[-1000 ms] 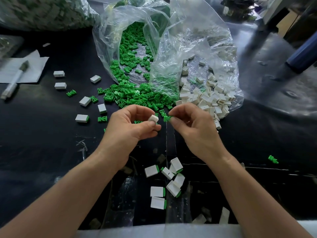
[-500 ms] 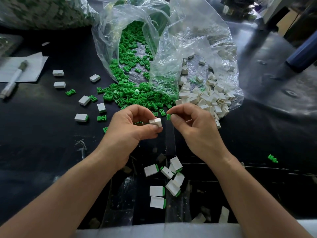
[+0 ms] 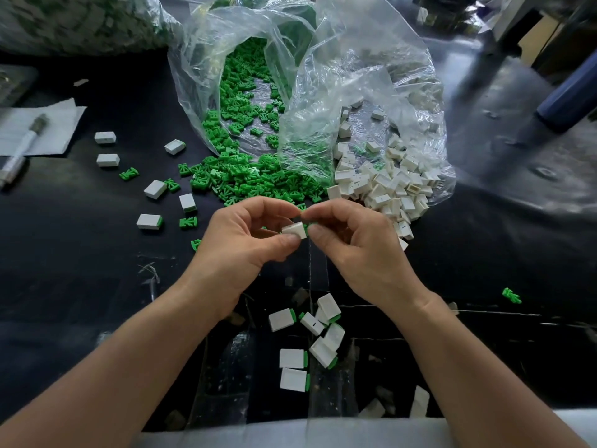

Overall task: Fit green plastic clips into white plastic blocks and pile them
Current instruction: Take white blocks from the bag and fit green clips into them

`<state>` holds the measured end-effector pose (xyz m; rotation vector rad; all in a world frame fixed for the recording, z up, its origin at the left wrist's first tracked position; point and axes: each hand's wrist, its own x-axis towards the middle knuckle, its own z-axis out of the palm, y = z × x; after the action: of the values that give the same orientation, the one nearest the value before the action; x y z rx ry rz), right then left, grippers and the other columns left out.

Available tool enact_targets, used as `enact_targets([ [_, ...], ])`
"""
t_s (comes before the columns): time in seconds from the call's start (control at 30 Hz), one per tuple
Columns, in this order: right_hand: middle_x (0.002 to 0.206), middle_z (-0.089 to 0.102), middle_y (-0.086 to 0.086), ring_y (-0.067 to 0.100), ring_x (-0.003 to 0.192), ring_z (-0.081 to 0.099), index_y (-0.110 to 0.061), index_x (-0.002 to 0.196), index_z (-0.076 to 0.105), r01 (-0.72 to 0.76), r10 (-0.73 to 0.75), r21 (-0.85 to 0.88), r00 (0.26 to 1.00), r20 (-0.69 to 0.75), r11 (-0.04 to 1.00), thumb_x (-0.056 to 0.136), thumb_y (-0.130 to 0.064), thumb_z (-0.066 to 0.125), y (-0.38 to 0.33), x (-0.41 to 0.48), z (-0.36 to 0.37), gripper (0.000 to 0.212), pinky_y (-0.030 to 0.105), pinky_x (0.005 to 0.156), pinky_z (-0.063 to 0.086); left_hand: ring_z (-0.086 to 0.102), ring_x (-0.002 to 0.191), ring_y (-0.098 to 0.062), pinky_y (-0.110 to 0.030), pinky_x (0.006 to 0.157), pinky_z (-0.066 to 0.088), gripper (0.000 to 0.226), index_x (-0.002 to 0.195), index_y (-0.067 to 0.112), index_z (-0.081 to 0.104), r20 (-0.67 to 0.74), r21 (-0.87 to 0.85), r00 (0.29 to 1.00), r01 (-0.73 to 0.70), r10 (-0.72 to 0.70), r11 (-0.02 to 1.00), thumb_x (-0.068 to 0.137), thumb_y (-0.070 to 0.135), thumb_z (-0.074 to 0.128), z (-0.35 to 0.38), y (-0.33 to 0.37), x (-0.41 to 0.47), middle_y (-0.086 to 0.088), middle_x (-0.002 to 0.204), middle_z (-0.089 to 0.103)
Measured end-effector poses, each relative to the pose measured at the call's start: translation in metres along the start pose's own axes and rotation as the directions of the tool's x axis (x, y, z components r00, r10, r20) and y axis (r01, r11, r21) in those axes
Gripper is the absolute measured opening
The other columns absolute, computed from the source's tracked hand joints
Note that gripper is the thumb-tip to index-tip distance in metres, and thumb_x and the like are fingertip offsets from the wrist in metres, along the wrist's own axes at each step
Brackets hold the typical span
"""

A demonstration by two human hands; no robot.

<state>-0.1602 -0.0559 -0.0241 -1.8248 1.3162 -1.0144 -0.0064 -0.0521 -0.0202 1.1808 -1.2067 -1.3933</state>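
My left hand [image 3: 240, 240] pinches a white block [image 3: 295, 229] between thumb and forefinger above the black table. My right hand [image 3: 355, 240] pinches a green clip [image 3: 312, 225] at the block's right end; only a sliver of green shows. Behind the hands a clear bag spills loose green clips [image 3: 245, 176], and a second clear bag spills white blocks [image 3: 387, 185]. Below my hands lies a small pile of finished blocks [image 3: 318, 337], white with a green edge.
Stray blocks [image 3: 149, 221] and clips [image 3: 188, 222] lie scattered on the left of the black table [image 3: 71, 253]. A marker [image 3: 22, 150] rests on white paper at the far left. One clip [image 3: 511, 295] lies alone at right. A blue cylinder [image 3: 568, 95] is at upper right.
My hands have come together: the right hand brought the green clip up to the end of the white block, and the gap between them has closed.
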Motion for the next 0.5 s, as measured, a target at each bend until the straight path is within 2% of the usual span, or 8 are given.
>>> enact_targets([
  [0.07, 0.076, 0.062, -0.009, 0.003, 0.070, 0.057, -0.012, 0.095, 0.067, -0.041, 0.041, 0.015, 0.999, 0.003, 0.999, 0.086, -0.012, 0.063, -0.0008, 0.0004, -0.0021, 0.010, 0.014, 0.066, 0.045, 0.062, 0.060, -0.004, -0.017, 0.054, 0.051, 0.029, 0.081, 0.019, 0.067, -0.007, -0.017, 1.000, -0.010, 0.010, 1.000, 0.073, -0.009, 0.067, 0.0002, 0.0004, 0.0001, 0.006, 0.066, 0.068],
  [0.2, 0.069, 0.062, 0.010, 0.022, 0.066, 0.055, -0.011, 0.081, 0.064, -0.024, 0.029, -0.100, 0.998, 0.055, 0.995, 0.091, -0.021, 0.056, -0.0017, -0.0008, -0.0032, 0.016, 0.040, 0.063, 0.044, 0.062, 0.061, -0.005, -0.016, 0.056, 0.051, 0.031, 0.082, 0.019, 0.067, -0.014, -0.016, 1.000, -0.015, 0.015, 1.000, 0.073, -0.010, 0.067, 0.0000, 0.0004, 0.0003, 0.007, 0.067, 0.068],
  [0.33, 0.070, 0.059, 0.009, 0.027, 0.069, 0.056, -0.005, 0.077, 0.057, -0.025, 0.037, -0.109, 0.993, 0.109, 0.994, 0.094, -0.020, 0.050, -0.0019, -0.0016, -0.0038, 0.024, 0.046, 0.067, 0.045, 0.064, 0.061, -0.007, -0.017, 0.054, 0.051, 0.025, 0.083, 0.017, 0.066, -0.009, -0.015, 1.000, -0.004, 0.004, 1.000, 0.073, -0.006, 0.068, -0.0005, 0.0001, -0.0007, 0.005, 0.066, 0.069],
  [0.5, 0.068, 0.058, 0.015, 0.030, 0.068, 0.055, -0.006, 0.074, 0.056, 0.002, 0.025, -0.140, 0.981, 0.190, 0.990, 0.093, -0.017, 0.052, -0.0012, -0.0008, -0.0087, 0.022, 0.047, 0.065, 0.044, 0.065, 0.061, -0.009, -0.018, 0.053, 0.051, 0.022, 0.084, 0.017, 0.066, 0.004, -0.009, 1.000, -0.007, 0.007, 1.000, 0.069, 0.000, 0.071, -0.0012, -0.0001, -0.0013, 0.001, 0.066, 0.070],
])
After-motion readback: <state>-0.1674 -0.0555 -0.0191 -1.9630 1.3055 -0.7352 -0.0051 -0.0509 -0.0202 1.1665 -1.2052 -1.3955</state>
